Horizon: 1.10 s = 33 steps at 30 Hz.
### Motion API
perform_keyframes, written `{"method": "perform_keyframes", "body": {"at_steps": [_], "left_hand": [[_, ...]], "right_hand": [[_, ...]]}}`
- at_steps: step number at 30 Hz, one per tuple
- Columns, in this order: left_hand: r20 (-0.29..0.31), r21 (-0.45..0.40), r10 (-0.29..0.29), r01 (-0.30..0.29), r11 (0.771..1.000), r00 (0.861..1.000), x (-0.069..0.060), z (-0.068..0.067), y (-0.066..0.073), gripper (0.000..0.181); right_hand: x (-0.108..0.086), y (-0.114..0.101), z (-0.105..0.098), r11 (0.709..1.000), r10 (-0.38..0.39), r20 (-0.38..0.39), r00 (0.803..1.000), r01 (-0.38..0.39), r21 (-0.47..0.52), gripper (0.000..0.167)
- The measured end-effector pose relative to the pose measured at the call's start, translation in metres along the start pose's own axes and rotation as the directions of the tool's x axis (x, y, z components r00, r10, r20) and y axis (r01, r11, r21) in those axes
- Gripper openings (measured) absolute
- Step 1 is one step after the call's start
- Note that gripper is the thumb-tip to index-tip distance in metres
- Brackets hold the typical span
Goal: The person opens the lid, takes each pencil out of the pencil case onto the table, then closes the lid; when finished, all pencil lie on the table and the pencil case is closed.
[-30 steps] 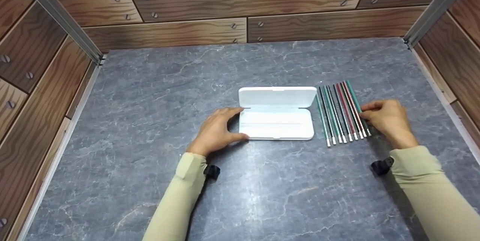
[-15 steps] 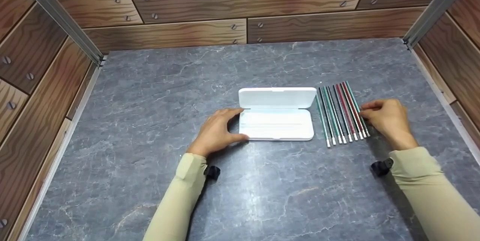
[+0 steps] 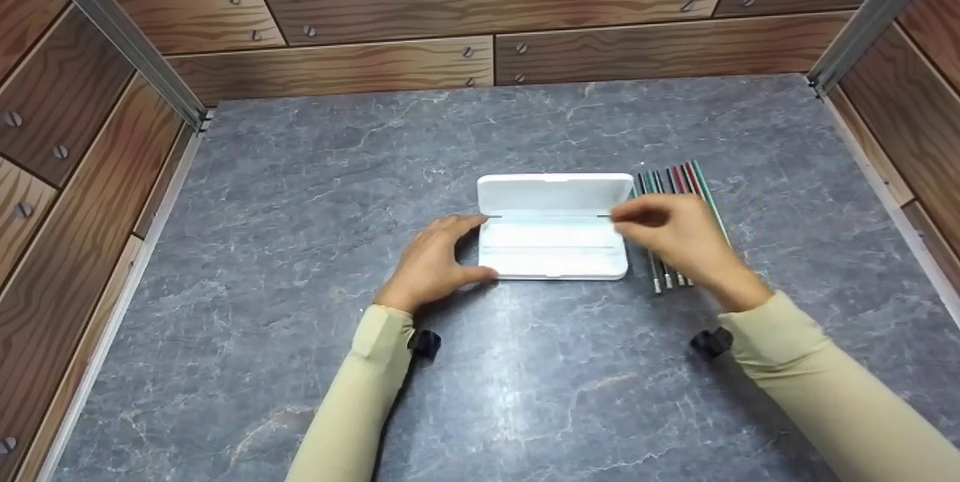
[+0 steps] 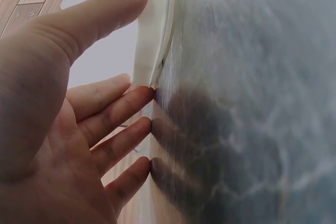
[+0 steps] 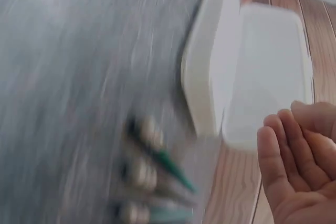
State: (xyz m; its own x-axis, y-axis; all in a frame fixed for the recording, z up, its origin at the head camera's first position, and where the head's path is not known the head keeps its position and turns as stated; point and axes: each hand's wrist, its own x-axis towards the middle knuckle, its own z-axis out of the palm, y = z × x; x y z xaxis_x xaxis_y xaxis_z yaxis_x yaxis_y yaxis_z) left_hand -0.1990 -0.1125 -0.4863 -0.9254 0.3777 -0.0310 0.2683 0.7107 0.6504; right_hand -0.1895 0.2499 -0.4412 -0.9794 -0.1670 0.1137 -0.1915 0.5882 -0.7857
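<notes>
A white pencil case (image 3: 553,274) lies with its lid (image 3: 555,195) raised at the back, and nothing shows inside it. My left hand (image 3: 439,253) spans the left end of the case, thumb at the front corner and index finger at the back. In the left wrist view its fingers are fairly straight. My right hand (image 3: 686,238) hovers by the case's right end, thumb and fingertips loosely bent, with nothing visible between them; contact with the case cannot be told. Beneath that hand lies a row of green, black and red pencils (image 3: 709,197), partly hidden.
A grey marbled tabletop (image 3: 337,167) carries the case and pencils. Wood-patterned panels (image 3: 480,1) stand behind and along both sides, with metal posts (image 3: 120,39) at the corners.
My right hand has moved left from the right edge of the pencil row, over the pencils, to the right end of the case. My left hand has stayed put.
</notes>
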Motion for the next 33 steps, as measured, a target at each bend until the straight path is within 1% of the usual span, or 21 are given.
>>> {"method": "perform_keyframes", "body": {"at_steps": [5,8,11,13,18,20,25,28,33], "left_hand": [[-0.002,-0.002,-0.004,0.004,1.0,1.0,0.0,0.001,-0.001,0.087],[-0.003,-0.003,-0.007,0.007,1.0,1.0,0.0,0.002,-0.001,0.088],[0.0,0.001,-0.001,0.001,1.0,1.0,0.001,0.002,0.0,0.088],[0.0,0.004,0.004,-0.004,1.0,1.0,0.001,0.002,0.0,0.088],[-0.004,0.015,0.01,-0.01,1.0,1.0,0.002,-0.001,0.001,0.088],[-0.003,0.017,0.01,-0.01,1.0,1.0,0.002,-0.001,0.001,0.088],[-0.003,0.011,0.006,-0.006,1.0,1.0,0.002,0.0,0.0,0.089],[-0.003,0.007,0.003,-0.003,1.0,1.0,0.001,0.0,-0.001,0.089],[0.001,0.01,-0.002,0.002,1.0,1.0,0.001,0.0,-0.001,0.089]], "right_hand": [[0.008,-0.003,0.024,1.0,-0.016,0.11,0.994,0.014,0.019,0.021],[0.012,-0.002,0.035,1.0,-0.016,0.165,0.986,0.016,0.004,0.021],[0.014,0.001,0.042,1.0,-0.005,0.207,0.978,0.01,-0.026,0.02],[0.015,0.001,0.044,0.998,-0.002,0.223,0.975,0.015,-0.057,0.02],[0.017,-0.002,0.046,0.991,-0.03,0.233,0.972,0.059,-0.118,0.018],[0.019,-0.003,0.047,0.989,-0.026,0.244,0.969,0.06,-0.134,0.018],[0.026,-0.005,0.05,0.99,0.006,0.304,0.953,0.037,-0.136,0.02],[0.028,-0.006,0.05,0.991,0.007,0.33,0.944,0.037,-0.127,0.019],[0.03,-0.008,0.052,0.993,-0.001,0.338,0.941,0.041,-0.11,0.017]]}}
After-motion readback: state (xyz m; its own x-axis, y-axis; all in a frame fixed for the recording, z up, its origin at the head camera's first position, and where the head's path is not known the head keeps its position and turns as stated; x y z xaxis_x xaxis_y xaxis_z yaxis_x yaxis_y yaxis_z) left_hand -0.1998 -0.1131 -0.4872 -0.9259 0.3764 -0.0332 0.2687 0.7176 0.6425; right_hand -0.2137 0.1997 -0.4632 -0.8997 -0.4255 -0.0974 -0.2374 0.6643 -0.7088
